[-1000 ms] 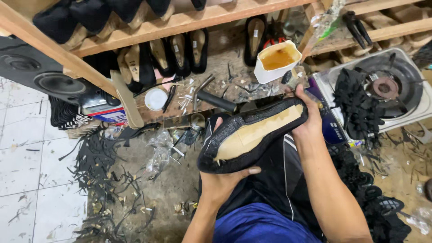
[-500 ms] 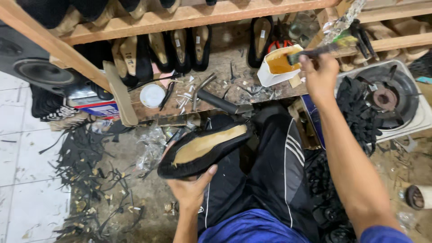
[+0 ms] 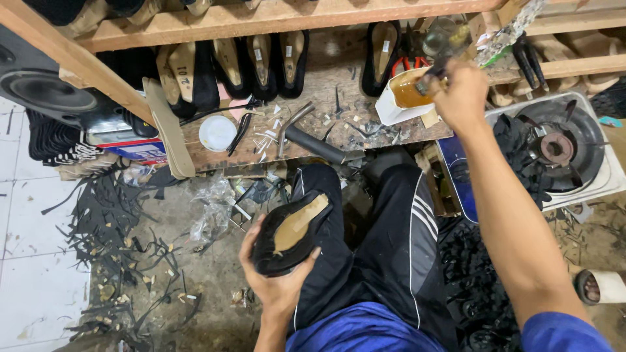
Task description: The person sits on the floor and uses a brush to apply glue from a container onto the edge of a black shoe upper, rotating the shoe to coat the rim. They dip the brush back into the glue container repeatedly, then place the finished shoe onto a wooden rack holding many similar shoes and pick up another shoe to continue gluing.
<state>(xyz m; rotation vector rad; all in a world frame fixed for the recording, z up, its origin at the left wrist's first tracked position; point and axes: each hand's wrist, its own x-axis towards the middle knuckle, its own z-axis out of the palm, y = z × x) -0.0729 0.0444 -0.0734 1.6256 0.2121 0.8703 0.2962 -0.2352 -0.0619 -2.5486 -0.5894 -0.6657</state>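
While seen from above, over a lap in black striped trousers (image 3: 391,248): two bare hands, one shoe, one glue tub.

Left hand (image 3: 277,287), low and near the bench's front edge, cupped palm-up with fingers curled loosely round one black shoe upper (image 3: 290,231) on its last, tan insole side facing up, toe tilted toward the bench. Held over the left knee, clear of the bench.

Right hand (image 3: 462,98), reached out to the back right part of the bench, fingers pinched shut on one dark brush handle (image 3: 435,70). Tip of brush dipped in one white tub of amber glue (image 3: 404,98) standing near the bench's right edge.

On the wooden bench (image 3: 326,85): one round white lid (image 3: 217,132) toward the left, one hammer with black grip (image 3: 313,140) near the front edge, one tan insole board (image 3: 171,127) leaning at the left corner, small scraps scattered around.

Along the back edge, five lasted shoes (image 3: 257,62) standing soles outward at left and one more right of centre.

Right of the bench, one single-burner gas stove (image 3: 561,146). Left, one black loudspeaker (image 3: 45,94). On the floor, black offcut strips (image 3: 117,221), too many to count.
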